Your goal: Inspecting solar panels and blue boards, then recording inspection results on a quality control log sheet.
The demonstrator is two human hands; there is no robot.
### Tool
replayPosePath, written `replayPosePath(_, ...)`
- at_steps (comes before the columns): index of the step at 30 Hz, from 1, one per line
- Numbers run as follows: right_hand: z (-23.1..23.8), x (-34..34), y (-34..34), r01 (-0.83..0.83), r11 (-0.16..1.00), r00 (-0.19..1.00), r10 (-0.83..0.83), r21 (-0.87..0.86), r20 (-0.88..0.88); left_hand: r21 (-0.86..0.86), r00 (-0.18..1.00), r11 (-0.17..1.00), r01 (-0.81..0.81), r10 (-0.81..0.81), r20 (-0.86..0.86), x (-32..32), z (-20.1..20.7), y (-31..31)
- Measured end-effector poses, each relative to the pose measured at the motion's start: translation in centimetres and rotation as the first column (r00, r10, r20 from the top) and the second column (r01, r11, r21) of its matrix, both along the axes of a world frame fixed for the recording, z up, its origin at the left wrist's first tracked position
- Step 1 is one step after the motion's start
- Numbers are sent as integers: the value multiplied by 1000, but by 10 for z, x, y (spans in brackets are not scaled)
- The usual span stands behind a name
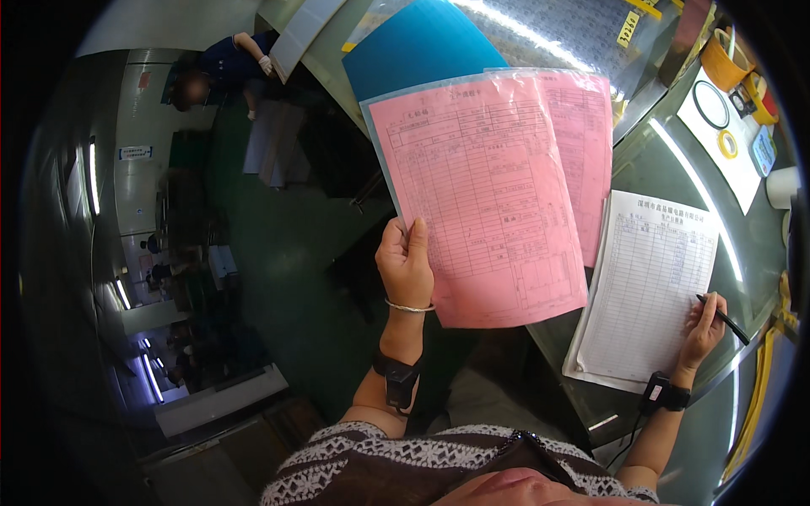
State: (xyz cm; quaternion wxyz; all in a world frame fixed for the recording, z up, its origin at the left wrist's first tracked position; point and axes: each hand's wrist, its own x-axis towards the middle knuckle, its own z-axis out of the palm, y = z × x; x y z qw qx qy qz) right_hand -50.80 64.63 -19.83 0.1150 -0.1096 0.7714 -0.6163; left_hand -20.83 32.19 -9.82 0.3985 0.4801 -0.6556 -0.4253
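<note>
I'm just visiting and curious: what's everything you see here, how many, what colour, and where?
Front form: 1, pink, centre, clear-sleeved
Rear form: 1, pink, behind its right edge
Blue sheet: 1, blue, behind the front form
White forms: stack, uncounted, white, right
Pen: 1, black, right
Table: 1, greenish, right
Tape rolls: several, orange and yellow, upper right
White sheet: 1, white, upper right
Co-worker: 1, dark blue clothing, upper left
Floor: green, left of centre
Distant background: too dark to count
Wrist devices: 2, black, one per forearm
Left hand: 1, bare, holding the front form
Right hand: 1, bare, holding the pen
</note>
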Motion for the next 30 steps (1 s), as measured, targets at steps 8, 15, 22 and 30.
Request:
replayPosePath(8,0,-1,-1,2,1000,1000,-2,-11,3,3,1000,1000,2,-2,-9,-3,-2,2)
replayPosePath(15,2,1,-2,8,1000,1000,-8,-3,5,3,1000,1000,8,-8,9,-2,-4,2)
replayPosePath(22,1,1,-3,-9,1000,1000,9,-3,-17,18,1000,1000,18,-17,-10,-3,-7,0)
replayPosePath(30,2,-2,1,-6,1000,1000,6,4,-11,40,999,999,34,-34,-16,-10,-8,5)
